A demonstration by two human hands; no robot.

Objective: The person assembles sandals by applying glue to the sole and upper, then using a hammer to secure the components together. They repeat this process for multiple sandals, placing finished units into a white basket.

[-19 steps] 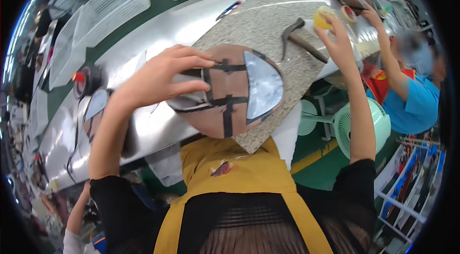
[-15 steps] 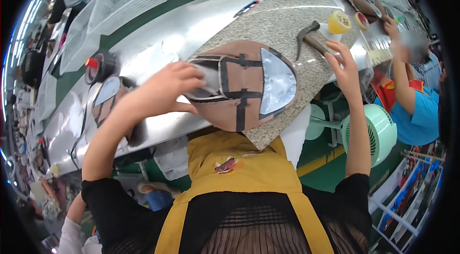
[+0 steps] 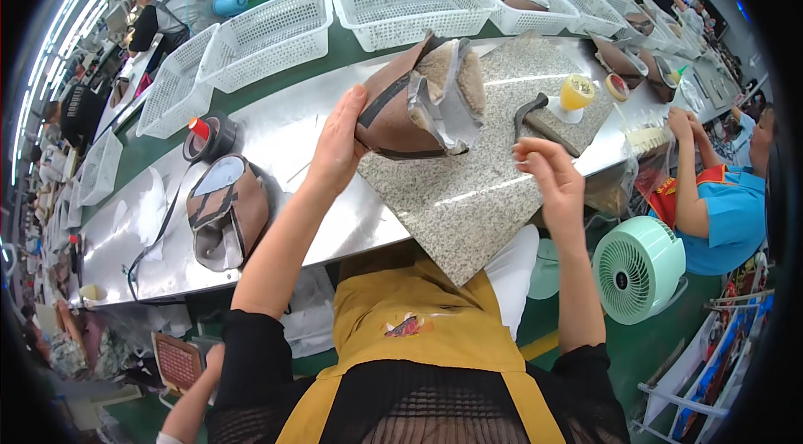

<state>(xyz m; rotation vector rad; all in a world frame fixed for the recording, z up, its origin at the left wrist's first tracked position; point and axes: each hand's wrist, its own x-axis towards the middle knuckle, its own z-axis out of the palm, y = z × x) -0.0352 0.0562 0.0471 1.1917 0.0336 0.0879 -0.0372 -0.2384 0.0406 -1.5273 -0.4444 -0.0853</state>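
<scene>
My left hand (image 3: 340,136) grips a brown leather bag (image 3: 397,122) by its left side, raised over the stone slab and tilted up. Black strips cross its outside; the open end, facing right, shows grey lining and a fuzzy beige inside. My right hand (image 3: 552,180) hovers above the slab, apart from the bag, with fingertips pinched together; whether anything is between them is too small to see. Beyond those fingers lies a hammer (image 3: 552,122) with a dark curved head, next to a jar of yellow liquid (image 3: 577,92).
A speckled stone slab (image 3: 456,210) rests on the metal table (image 3: 335,226). To the left are another brown bag (image 3: 247,210) and a black tape roll (image 3: 222,138). White baskets (image 3: 410,9) line the far side. A green fan (image 3: 640,268) and a co-worker in blue (image 3: 711,210) are at right.
The bag has been lifted off the slab and turned, so its open end faces right. My right hand has come down and left, its spread fingers now pinched. The view has tilted up.
</scene>
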